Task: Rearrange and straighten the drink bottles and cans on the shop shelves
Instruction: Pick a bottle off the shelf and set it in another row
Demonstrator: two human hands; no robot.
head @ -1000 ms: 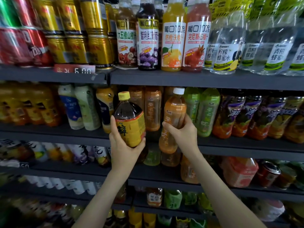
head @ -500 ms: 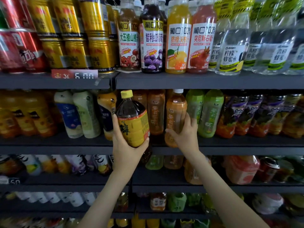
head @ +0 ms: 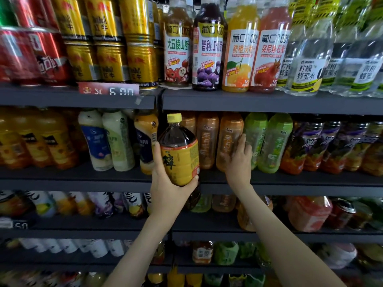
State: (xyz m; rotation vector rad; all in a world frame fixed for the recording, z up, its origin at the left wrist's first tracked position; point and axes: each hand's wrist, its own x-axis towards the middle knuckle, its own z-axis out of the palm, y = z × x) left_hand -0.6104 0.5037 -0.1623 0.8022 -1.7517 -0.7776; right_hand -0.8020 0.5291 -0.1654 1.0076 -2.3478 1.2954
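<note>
My left hand (head: 165, 189) grips a dark tea bottle (head: 179, 150) with a yellow cap and yellow label, held upright in front of the second shelf (head: 83, 179). My right hand (head: 238, 162) rests against an orange tea bottle (head: 227, 137) that stands on that shelf between another orange bottle (head: 207, 139) and a green tea bottle (head: 257, 139). Its fingers wrap the bottle's right side and its thumb lies on the front.
Gold cans (head: 107, 38) and red cans (head: 31, 54) fill the top shelf's left; juice bottles (head: 207, 48) and clear honey-water bottles (head: 306, 65) stand to the right. Milk drinks (head: 107, 141) sit left of my left hand. Lower shelves (head: 228, 235) hold more bottles.
My right hand has pushed the orange bottle up and back onto the second shelf, into the row. My left hand keeps the dark bottle in about the same place.
</note>
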